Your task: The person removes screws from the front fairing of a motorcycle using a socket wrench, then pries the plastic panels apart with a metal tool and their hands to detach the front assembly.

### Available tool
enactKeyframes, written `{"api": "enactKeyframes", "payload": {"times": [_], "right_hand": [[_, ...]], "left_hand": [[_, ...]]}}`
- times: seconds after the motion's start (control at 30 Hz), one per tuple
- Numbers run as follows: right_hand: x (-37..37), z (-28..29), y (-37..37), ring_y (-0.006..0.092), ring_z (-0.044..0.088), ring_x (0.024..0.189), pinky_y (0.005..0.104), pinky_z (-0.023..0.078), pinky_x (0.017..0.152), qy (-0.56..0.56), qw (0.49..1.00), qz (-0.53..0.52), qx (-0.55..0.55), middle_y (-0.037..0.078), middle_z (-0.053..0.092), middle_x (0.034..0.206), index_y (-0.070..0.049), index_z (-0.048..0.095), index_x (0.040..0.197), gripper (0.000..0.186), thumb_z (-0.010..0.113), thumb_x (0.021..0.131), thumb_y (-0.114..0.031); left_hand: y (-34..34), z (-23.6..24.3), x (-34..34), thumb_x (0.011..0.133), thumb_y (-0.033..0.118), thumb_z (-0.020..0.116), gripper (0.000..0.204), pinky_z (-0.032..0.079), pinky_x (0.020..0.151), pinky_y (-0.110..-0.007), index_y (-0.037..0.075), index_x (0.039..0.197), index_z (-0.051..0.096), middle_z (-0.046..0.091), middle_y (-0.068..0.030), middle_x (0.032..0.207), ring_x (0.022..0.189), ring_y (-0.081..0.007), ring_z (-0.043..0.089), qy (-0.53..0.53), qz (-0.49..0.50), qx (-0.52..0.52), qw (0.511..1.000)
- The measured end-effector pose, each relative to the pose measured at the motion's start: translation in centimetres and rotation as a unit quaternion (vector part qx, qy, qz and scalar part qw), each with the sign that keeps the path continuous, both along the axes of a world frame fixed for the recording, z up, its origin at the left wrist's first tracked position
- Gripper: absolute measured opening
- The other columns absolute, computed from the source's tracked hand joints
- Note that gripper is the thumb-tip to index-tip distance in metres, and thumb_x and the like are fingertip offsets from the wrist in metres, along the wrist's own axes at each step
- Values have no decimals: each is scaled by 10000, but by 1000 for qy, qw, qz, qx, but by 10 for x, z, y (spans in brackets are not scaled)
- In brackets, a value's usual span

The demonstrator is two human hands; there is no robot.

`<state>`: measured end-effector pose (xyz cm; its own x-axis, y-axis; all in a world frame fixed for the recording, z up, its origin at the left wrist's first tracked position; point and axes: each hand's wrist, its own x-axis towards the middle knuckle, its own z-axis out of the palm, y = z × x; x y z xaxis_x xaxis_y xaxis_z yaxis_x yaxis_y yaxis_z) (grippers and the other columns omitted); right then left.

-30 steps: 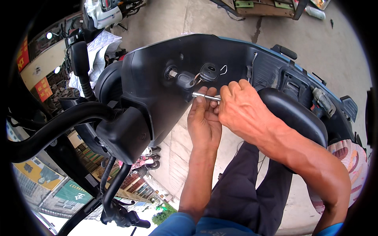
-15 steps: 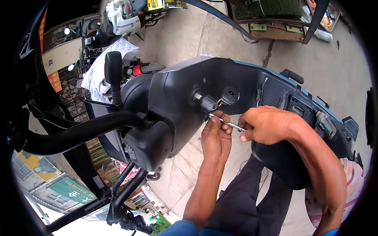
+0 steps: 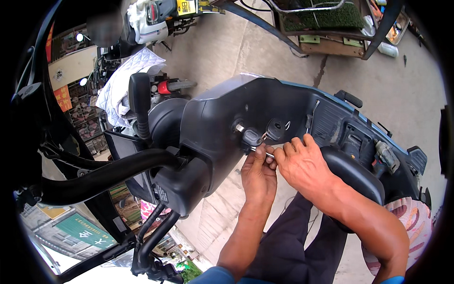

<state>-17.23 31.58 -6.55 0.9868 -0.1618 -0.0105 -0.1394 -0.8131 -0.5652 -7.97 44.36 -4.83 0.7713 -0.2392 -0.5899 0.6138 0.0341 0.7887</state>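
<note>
Scooter takes up the middle of the view, its dark panel facing the person and its black seat off to the right, partly behind the right forearm.

Both hands meet in front of the panel's lower edge, near the corner where that edge passes under the lock. The right hand is on the seat side, back uppermost, with fingers curled in around one end of a slim silver rod; what part of it lies inside the grip cannot be told. The left hand comes up from below, pinching the rod between thumb and fingertips near its other end. Neither hand is spread.

Above the fingertips, a fob hangs against the panel, just right of a key whose silver blade sits in the lock.

Smallest of all, the rod decides the geometry. It lies directly between the hands, touched by both: left from the right hand's fingers, and at the very tips of the left hand's. Its long axis runs aslant, from the right hand at the lower right up to the left, across the left fingertips. That upper-left end points at the panel's lower edge, just below the key's head. Of the two hands, the left is nearer this end. Whether the end touches the panel cannot be made out.
</note>
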Motion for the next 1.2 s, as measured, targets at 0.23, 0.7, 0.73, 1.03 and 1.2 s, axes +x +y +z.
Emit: {"api": "enactKeyframes", "payload": {"times": [0.23, 0.7, 0.73, 1.03, 1.2], "right_hand": [[2, 1, -31, 308, 733, 931, 420, 531, 880, 65, 972, 88, 209, 168, 723, 964, 23, 740, 949, 146, 705, 828, -50], [4, 14, -44, 421, 716, 978, 512, 554, 890, 142, 943, 40, 299, 210, 713, 959, 30, 734, 1073, 308, 686, 995, -264], [10, 28, -61, 429, 713, 1009, 519, 546, 916, 219, 910, 75, 344, 224, 728, 976, 31, 733, 1099, 331, 673, 1007, -281], [9, -2, -44, 364, 756, 985, 441, 607, 827, 141, 945, 38, 292, 221, 765, 951, 43, 758, 1008, 241, 811, 820, -98], [3, -5, 11, 213, 642, 798, 352, 509, 662, -74, 994, -45, -61, 52, 621, 860, -43, 685, 1041, 264, 753, 815, -162]], "left_hand": [[12, -6, 7, 1095, 222, 662, 282, 456, 761, -265, -2, 1264, 638, 677, -77, 1060, 843, -102, 529, -14, -54, -32, 998], [8, -4, 4, 1103, 261, 653, 266, 472, 702, -253, 12, 1195, 640, 694, -104, 1033, 795, -104, 541, -13, -55, 10, 998], [12, -5, 5, 1106, 263, 646, 263, 465, 713, -251, 16, 1194, 629, 682, -108, 1016, 793, -105, 534, -13, -60, 1, 998], [7, -16, 7, 1105, 255, 638, 285, 486, 766, -272, 37, 1283, 594, 620, -46, 1029, 873, -119, 566, 34, -60, -160, 985], [14, -13, 2, 1112, 261, 628, 279, 577, 996, -368, 31, 1270, 623, 679, -64, 1148, 1062, -159, 667, 32, -44, -51, 997]]}}
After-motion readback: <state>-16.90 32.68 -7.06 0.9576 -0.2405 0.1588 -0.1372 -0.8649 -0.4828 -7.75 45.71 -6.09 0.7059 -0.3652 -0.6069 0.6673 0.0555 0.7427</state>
